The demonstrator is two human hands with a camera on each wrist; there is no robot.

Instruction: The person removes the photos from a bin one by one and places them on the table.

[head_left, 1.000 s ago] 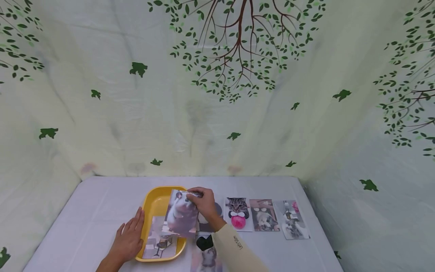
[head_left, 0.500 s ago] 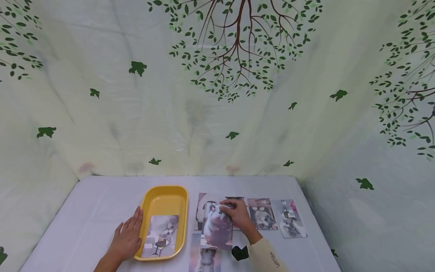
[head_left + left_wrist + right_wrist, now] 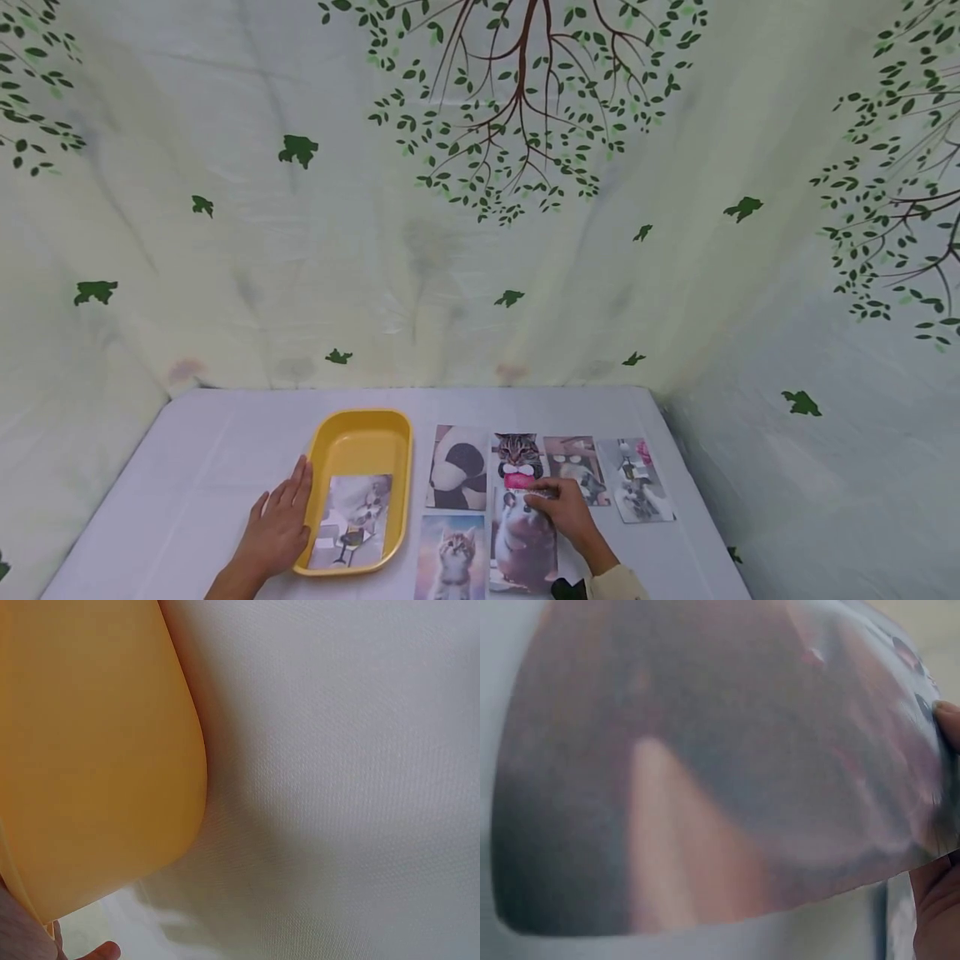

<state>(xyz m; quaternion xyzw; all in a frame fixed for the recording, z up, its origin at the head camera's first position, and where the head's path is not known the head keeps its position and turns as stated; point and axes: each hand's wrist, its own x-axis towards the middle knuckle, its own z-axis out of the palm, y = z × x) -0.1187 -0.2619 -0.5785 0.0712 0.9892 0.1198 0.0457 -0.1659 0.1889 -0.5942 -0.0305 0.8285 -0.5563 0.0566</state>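
Note:
My right hand [image 3: 567, 512] pinches the top edge of a picture card [image 3: 522, 546] showing a hamster-like animal. That card is near the table, just below a cat card [image 3: 517, 454] with a pink ball, and covers its lower part. In the right wrist view the hamster card [image 3: 705, 772] fills most of the frame, bent slightly, with the thumb on its face. My left hand [image 3: 273, 521] rests with straight fingers against the left side of a yellow tray [image 3: 408, 467]. One card [image 3: 352, 521] with a wine glass on it lies inside the tray.
On the white table, a panda card [image 3: 457, 467], a dog card [image 3: 577, 467] and another card [image 3: 643, 479] lie in the back row. A kitten card [image 3: 452, 554] lies in front of the panda card. Behind stands a leaf-patterned curtain [image 3: 420, 275].
My right hand has carried the hamster card from over the tray to the right, then toward the front, below the cat card. The left hand has stayed at the tray.

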